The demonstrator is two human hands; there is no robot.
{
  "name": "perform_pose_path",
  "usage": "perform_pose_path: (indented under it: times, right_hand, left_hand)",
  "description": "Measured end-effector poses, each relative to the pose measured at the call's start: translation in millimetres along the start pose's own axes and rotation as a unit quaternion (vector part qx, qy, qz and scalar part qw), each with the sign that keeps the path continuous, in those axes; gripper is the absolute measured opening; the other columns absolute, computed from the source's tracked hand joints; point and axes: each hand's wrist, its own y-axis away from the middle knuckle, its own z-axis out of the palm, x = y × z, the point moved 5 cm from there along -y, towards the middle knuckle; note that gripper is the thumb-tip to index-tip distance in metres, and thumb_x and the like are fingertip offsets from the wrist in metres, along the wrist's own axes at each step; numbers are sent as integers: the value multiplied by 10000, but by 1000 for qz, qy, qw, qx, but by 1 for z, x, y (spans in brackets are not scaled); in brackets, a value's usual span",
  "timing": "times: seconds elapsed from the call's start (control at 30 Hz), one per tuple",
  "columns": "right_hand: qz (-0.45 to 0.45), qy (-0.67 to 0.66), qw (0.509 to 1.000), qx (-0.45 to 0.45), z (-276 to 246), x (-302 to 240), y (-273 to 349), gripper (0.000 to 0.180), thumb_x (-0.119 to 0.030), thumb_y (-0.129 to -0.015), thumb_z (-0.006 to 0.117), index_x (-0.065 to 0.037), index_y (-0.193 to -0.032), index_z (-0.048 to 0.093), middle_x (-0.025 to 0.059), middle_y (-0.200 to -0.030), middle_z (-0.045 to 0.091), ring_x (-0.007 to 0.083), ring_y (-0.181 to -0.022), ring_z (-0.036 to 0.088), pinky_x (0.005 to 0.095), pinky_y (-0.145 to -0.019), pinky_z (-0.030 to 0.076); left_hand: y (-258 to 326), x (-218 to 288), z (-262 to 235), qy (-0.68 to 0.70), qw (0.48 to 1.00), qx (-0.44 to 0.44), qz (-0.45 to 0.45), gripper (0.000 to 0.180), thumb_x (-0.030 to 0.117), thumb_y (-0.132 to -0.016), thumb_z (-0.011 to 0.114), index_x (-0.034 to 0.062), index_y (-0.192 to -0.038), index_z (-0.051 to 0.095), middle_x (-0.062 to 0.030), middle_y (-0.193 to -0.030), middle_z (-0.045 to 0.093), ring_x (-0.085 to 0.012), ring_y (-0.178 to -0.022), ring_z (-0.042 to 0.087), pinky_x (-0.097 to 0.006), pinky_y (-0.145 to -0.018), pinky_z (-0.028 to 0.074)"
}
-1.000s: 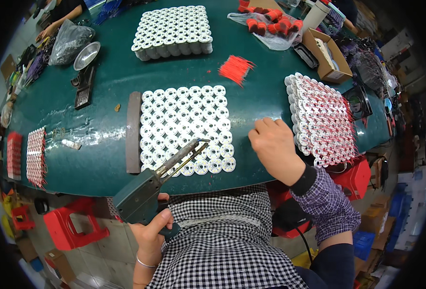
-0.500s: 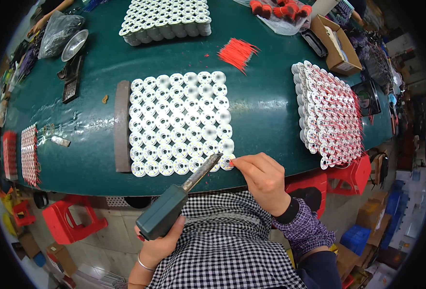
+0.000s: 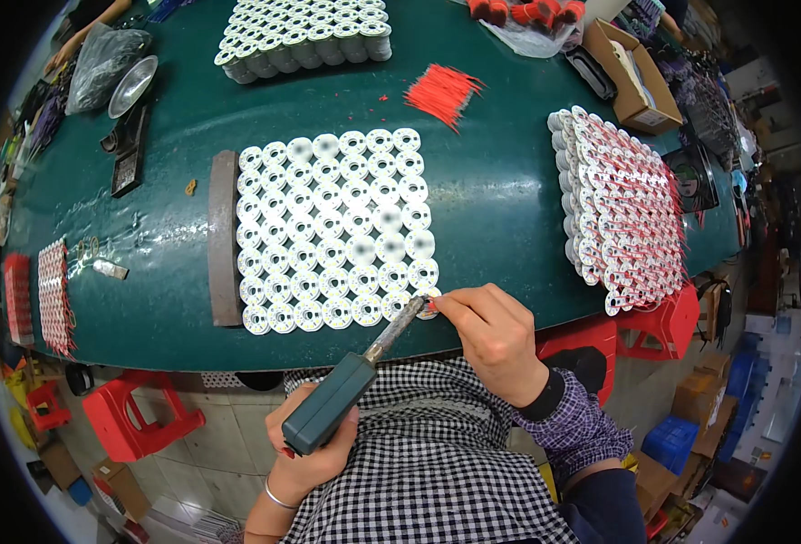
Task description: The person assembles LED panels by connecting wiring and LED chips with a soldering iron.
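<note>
My left hand is closed round the dark green handle of a soldering iron. The iron slants up and to the right, its tip at the near right corner of a grid of round white circuit boards. My right hand pinches a short red wire at that corner disc, close beside the tip. Whether tip, wire and board touch is too small to tell. Each board is ring-like with a central hole and small yellowish dots.
A brown bar lies along the grid's left side. Beyond lies a pile of red wires and a stack of white boards. Boards with red wires stand at right. A cardboard box and black tray lie farther off.
The soldering iron has moved right and slightly down, bringing its tip to the corner board beside the wire. My right hand has hardly moved. The view has shifted slightly.
</note>
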Motion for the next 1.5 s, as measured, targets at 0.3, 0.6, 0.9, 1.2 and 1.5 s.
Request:
perform_pose_path:
  times: [0.3,0.6,0.9,1.2,1.5]
  right_hand:
    - [6,6,1000,-3,0,-1,-1,210,36,-754,684,2,-961,683,75,-886,649,225,-736,631,330,-621,519]
    - [30,3,1000,6,-1,-2,-2,240,80,-735,721,11,-964,718,86,-868,670,248,-737,645,347,-612,521]
    - [-21,21,999,34,-5,-5,1,240,30,-748,701,-14,-984,696,58,-893,668,227,-768,635,354,-670,498]
    - [-13,-7,1000,6,4,-7,5,225,24,-760,707,-9,-983,688,63,-891,661,228,-746,638,351,-657,497]
    - [-15,-12,1000,-11,3,-9,0,218,33,-758,693,14,-975,687,82,-886,644,224,-745,632,335,-639,508]
  left_hand:
    - [-3,7,-1,-24,998,14,58,158,-10,-724,769,-27,-876,728,-132,-795,687,-234,-619,662,-309,-560,525]
    - [29,-23,-9,-13,998,35,-43,255,24,-714,770,-57,-953,737,-192,-886,722,-274,-677,704,-328,-596,562]
    - [25,-19,-7,6,998,25,-65,274,8,-703,778,-56,-967,743,-197,-911,730,-273,-734,731,-320,-652,585]
    - [14,-3,-9,-35,999,7,0,245,-10,-707,775,-58,-944,737,-176,-898,725,-264,-726,724,-313,-652,582]
    - [9,1,-7,-28,999,-1,17,190,-6,-731,774,-47,-909,724,-145,-845,702,-234,-663,692,-300,-586,546]
